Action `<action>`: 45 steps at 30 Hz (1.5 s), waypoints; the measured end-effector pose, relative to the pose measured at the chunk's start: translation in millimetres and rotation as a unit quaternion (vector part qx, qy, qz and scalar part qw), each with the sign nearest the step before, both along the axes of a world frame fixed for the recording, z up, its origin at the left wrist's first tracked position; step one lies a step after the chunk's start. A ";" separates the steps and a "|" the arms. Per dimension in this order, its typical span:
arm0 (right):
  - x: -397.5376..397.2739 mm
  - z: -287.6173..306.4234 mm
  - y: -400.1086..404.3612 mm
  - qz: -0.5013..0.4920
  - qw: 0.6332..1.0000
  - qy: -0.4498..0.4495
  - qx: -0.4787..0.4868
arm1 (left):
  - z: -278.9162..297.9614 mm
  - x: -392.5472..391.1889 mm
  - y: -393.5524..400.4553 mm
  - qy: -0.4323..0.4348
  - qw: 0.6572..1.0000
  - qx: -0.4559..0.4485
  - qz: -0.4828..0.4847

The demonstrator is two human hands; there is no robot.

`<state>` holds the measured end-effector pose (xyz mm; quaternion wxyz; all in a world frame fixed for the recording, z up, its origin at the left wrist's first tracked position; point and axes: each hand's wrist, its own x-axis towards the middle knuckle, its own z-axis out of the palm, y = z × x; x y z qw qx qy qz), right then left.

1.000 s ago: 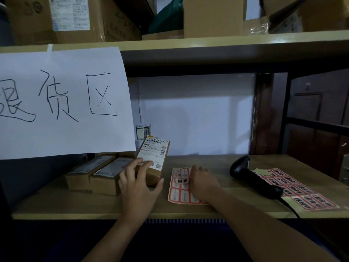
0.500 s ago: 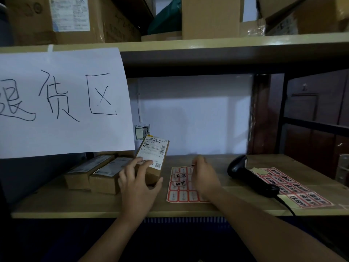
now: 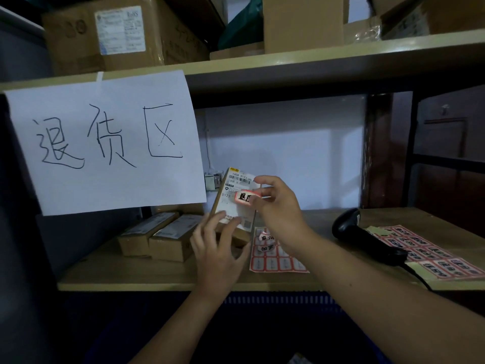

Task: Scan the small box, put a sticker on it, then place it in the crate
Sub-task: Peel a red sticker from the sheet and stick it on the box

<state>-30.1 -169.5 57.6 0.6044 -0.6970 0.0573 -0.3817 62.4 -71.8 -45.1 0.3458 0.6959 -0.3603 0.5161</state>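
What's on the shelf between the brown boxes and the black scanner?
In the head view, between the brown boxes and scanner lie a sticker sheet and the tilted small box in the left hand.

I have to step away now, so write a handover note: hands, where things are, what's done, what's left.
Left hand: holds the small box tilted up on the shelf.
Right hand: pinches a red-bordered sticker at the box's label.
Barcode scanner lies on the shelf, right of the sticker sheet.
Done: sticker peeled.
Left: press sticker on, place box in the blue crate below. Whether scanned, cannot tell.
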 end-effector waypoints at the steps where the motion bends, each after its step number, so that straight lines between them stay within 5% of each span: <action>1: -2.0 0.6 0.6 0.007 1.000 -0.005 0.029 | -0.3 -1.8 -1.8 -0.003 1.000 0.000 -0.002; 11: -20.3 8.0 -8.0 0.018 0.993 0.010 0.114 | 0.5 -12.7 -17.4 -0.071 0.997 -0.003 -0.006; 27: -13.3 -2.9 -10.5 -0.072 0.997 0.016 -0.018 | 2.6 -15.4 -27.2 -0.142 0.990 0.005 0.009; 32: -8.8 -11.2 -9.7 -0.135 0.990 0.047 -0.024 | 3.9 -19.1 -29.7 -0.118 0.993 -0.020 -0.012; 37: -15.8 -13.8 -12.4 0.066 0.983 0.062 0.159 | 12.5 -30.6 -34.5 -0.100 0.990 -0.080 -0.057; 45: -13.4 -23.2 -35.4 0.071 0.979 0.004 0.191 | 29.1 -41.3 -22.3 0.044 0.968 -0.066 -0.239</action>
